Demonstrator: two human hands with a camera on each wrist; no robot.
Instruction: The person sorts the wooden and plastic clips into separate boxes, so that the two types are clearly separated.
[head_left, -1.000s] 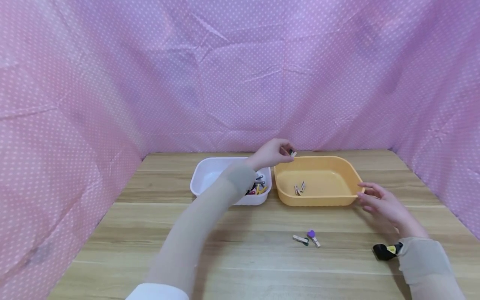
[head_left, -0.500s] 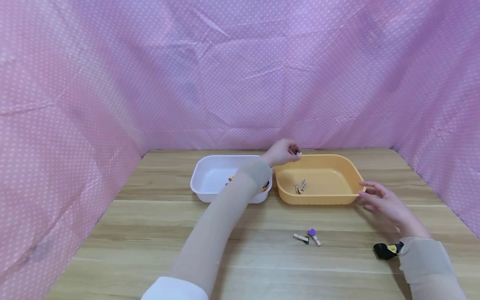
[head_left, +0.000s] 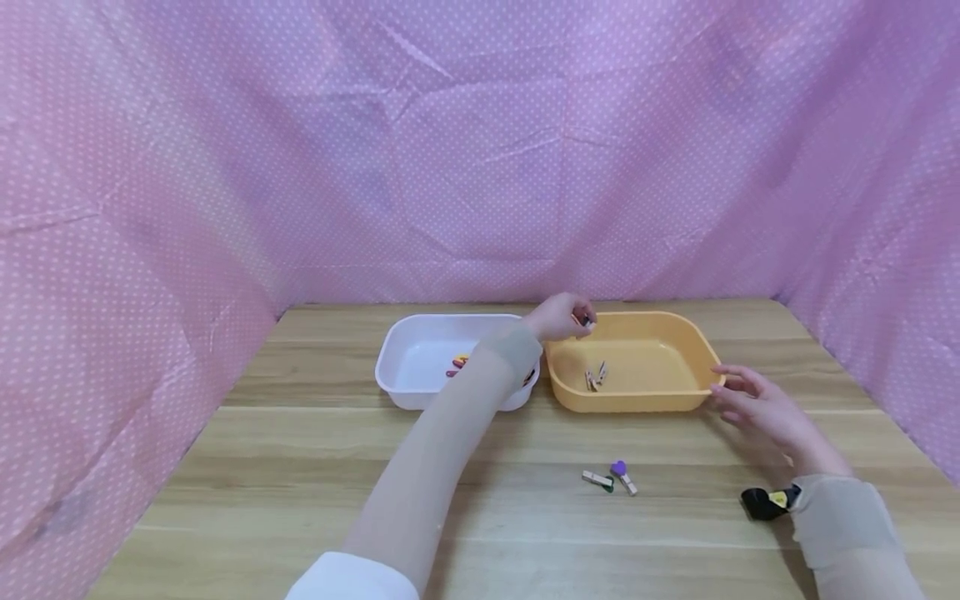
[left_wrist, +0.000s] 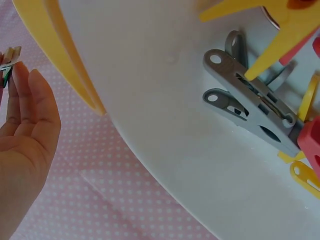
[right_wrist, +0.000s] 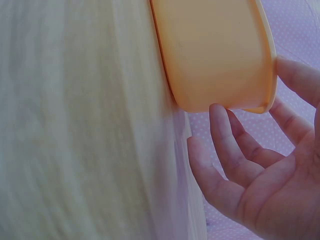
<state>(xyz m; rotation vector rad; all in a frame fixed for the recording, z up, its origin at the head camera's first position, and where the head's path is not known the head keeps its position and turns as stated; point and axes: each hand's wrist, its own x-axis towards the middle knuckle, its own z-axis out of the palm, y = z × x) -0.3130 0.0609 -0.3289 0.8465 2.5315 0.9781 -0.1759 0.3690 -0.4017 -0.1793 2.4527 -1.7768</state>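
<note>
My left hand [head_left: 561, 317] pinches a small wooden clothespin [left_wrist: 10, 62] with a dark green part, above the left end of a yellow-orange basin [head_left: 637, 403]. Inside that basin lie several small wooden clothespins [head_left: 596, 377]. My right hand [head_left: 765, 412] touches the basin's right end with loosely bent fingers, at its rim and outer wall, as the right wrist view shows. Under my left forearm stands a white basin [head_left: 405, 367], partly hidden. It holds grey plastic clothespins [left_wrist: 255, 95] and yellow and red ones.
On the wooden table [head_left: 300, 483], in front of the basins, lie two small wooden clothespins, one with a purple heart [head_left: 618, 467], the other with a green part [head_left: 597, 479]. A black object with a yellow label [head_left: 767, 503] is beside my right wrist. Pink dotted cloth [head_left: 480, 167] hangs behind.
My left hand, still pinching the clothespin, has moved right from over the white basin's edge to the orange basin, then slightly lower. My right hand stays at the basin's right end.
</note>
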